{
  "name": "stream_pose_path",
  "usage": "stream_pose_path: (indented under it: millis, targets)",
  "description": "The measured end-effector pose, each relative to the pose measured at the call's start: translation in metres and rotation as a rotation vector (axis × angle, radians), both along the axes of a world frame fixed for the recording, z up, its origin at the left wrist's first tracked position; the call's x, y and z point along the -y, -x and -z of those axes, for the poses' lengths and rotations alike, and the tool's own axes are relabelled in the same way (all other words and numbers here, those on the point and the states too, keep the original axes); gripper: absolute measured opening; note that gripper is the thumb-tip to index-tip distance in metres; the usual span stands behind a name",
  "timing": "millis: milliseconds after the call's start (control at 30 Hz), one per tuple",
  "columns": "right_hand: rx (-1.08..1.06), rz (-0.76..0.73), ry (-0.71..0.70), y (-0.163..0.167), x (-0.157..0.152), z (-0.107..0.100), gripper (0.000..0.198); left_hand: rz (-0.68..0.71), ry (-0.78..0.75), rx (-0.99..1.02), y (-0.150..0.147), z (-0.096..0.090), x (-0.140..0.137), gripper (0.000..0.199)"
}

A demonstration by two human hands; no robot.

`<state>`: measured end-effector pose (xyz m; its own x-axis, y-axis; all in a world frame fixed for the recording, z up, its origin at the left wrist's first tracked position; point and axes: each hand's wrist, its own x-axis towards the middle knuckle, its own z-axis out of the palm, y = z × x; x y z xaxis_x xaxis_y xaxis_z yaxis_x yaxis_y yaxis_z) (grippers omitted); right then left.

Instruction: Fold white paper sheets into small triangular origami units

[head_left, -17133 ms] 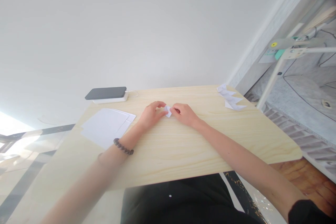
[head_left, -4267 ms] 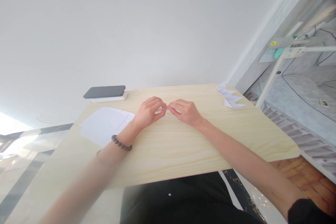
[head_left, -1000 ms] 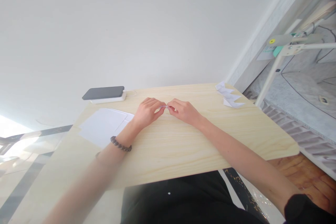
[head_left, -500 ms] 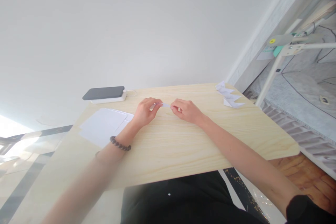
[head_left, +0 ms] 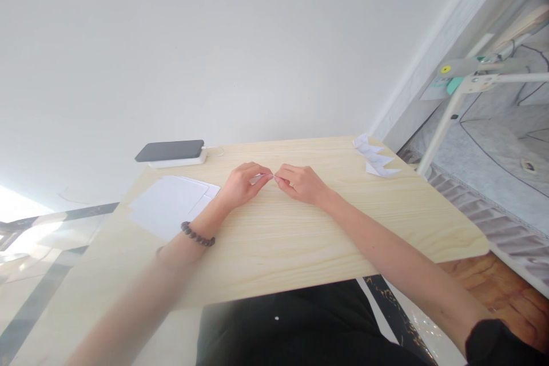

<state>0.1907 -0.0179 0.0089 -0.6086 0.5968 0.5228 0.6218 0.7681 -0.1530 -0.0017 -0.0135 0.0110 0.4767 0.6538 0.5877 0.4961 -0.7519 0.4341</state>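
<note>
Over the middle of the table, my left hand [head_left: 245, 184] pinches a small white piece of folded paper [head_left: 274, 176] between thumb and fingers. My right hand [head_left: 303, 184] is closed in a pinch at the right end of that paper, its fingertips almost touching the left ones. Most of the paper is hidden by the fingers, so its shape does not show. Beside my left wrist lie flat white paper sheets [head_left: 167, 203], overlapping one another. Folded white paper pieces [head_left: 381, 170] with pointed tips stand in a row at the far right.
A dark phone [head_left: 170, 151] rests on a white block [head_left: 180, 163] at the table's back left, with a white cable [head_left: 219, 152]. Behind the wooden table [head_left: 300, 246] rises a white wall [head_left: 257, 57]. A white metal frame [head_left: 441, 120] stands to the right.
My hands have come closer together, and their fingertips now nearly meet over the paper. Less of the paper shows between them.
</note>
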Motion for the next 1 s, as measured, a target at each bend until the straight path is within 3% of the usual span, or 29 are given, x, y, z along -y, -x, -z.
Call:
stream_pose_path:
  millis: [167, 433, 767, 1000]
  targets:
    - [0.0, -0.034, 0.022, -0.0045, -0.0032, -0.0005, 0.018, -0.025, 0.088, 0.069, -0.0001, -0.0007, -0.0009, 0.021]
    - [-0.026, 0.02, 0.094, -0.0075, -0.0039, 0.0016, 0.009, -0.051, 0.078, 0.084, 0.0002, -0.0003, -0.0054, 0.018]
    - [-0.017, -0.052, 0.145, -0.0058, -0.0044, 0.0013, 0.018, 0.005, 0.079, 0.053, -0.0001, -0.0003, -0.004, 0.019]
    - [-0.008, -0.005, 0.096, -0.0027, -0.0021, 0.0029, 0.022, 0.012, 0.042, 0.021, 0.0001, 0.0022, -0.0049, 0.011]
